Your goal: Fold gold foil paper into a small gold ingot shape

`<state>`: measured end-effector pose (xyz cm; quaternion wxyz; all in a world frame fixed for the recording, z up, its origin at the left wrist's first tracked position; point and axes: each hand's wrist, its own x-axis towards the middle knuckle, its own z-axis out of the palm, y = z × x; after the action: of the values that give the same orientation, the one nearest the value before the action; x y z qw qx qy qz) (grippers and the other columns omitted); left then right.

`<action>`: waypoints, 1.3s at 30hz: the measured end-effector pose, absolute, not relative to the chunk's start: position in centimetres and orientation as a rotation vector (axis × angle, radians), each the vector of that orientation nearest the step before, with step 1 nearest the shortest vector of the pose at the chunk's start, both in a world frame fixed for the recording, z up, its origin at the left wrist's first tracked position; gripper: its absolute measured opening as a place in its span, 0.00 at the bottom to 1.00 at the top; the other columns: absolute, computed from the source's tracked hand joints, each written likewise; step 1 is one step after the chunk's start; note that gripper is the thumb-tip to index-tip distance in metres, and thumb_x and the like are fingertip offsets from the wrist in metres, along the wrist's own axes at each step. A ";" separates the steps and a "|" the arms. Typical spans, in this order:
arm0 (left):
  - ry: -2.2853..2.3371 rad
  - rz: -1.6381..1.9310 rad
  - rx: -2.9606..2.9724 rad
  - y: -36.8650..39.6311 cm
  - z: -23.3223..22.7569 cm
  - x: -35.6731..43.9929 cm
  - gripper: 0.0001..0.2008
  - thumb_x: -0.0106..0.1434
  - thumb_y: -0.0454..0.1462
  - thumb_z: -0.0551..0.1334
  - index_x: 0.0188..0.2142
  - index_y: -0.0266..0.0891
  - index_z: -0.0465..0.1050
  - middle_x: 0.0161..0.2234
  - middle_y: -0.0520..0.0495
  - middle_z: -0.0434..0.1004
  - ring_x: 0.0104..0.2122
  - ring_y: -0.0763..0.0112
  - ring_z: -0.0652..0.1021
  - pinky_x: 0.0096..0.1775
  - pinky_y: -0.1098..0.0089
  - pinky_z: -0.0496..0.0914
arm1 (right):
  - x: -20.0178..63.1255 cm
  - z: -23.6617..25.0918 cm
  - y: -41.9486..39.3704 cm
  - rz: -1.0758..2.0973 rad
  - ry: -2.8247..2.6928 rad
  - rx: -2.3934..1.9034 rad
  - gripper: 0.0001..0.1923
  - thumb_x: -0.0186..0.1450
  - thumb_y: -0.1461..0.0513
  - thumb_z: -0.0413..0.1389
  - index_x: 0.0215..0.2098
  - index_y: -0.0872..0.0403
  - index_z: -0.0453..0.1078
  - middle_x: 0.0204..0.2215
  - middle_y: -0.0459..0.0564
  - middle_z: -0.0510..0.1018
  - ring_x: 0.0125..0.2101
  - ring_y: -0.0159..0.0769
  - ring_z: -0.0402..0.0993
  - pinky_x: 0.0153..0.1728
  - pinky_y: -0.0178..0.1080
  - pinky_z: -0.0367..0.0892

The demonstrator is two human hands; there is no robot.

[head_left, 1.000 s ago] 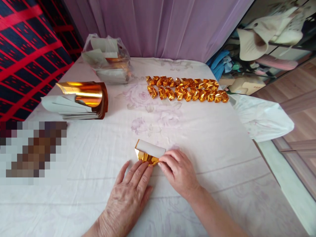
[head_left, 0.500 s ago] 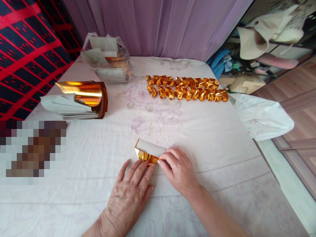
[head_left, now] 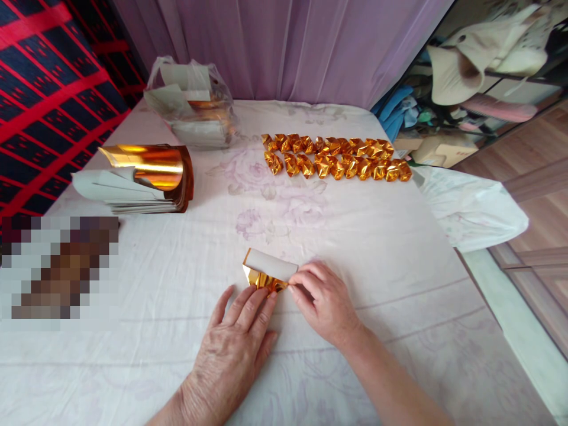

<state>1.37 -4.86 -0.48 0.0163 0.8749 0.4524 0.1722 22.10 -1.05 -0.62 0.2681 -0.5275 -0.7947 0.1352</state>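
I keep my left hand (head_left: 231, 349) spread flat with its fingertips pinning the near edge of the half-folded gold paper (head_left: 267, 277) lying mid-table on the cloth (head_left: 355, 236), while my right hand (head_left: 326, 305) pinches its right end, and I'd crease slowly, keeping edges aligned.

The small folded foil paper (head_left: 266, 273) is shiny gold with a white underside; the pale tablecloth (head_left: 355, 248) carries faint lilac roses; the woven wall hanging (head_left: 48, 77) is red-on-navy.
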 end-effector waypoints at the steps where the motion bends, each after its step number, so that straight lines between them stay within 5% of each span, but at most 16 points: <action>1: 1.405 0.538 2.720 -4.9 -0.5 1.4 0.19 0.71 0.39 0.51 0.58 0.39 0.69 0.55 0.44 0.75 0.55 0.57 0.72 0.62 0.50 0.59 | 22.0 -0.6 -1.1 0.360 -2.137 -1.426 0.06 0.68 0.64 0.54 0.33 0.51 0.72 0.32 0.48 0.76 0.35 0.37 0.72 0.38 0.40 0.66; 39: 1.428 0.495 2.708 -4.5 -0.1 1.6 0.20 0.72 0.41 0.51 0.58 0.37 0.69 0.53 0.44 0.75 0.54 0.58 0.72 0.60 0.52 0.61 | 20.9 -0.7 -1.2 0.299 -2.037 -1.533 0.06 0.66 0.65 0.55 0.30 0.52 0.68 0.29 0.48 0.73 0.34 0.38 0.69 0.37 0.40 0.62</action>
<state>1.65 -4.53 -0.11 0.0203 0.8731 0.4603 0.1596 20.93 -1.23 -0.74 0.2833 -0.5728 -0.7610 0.1118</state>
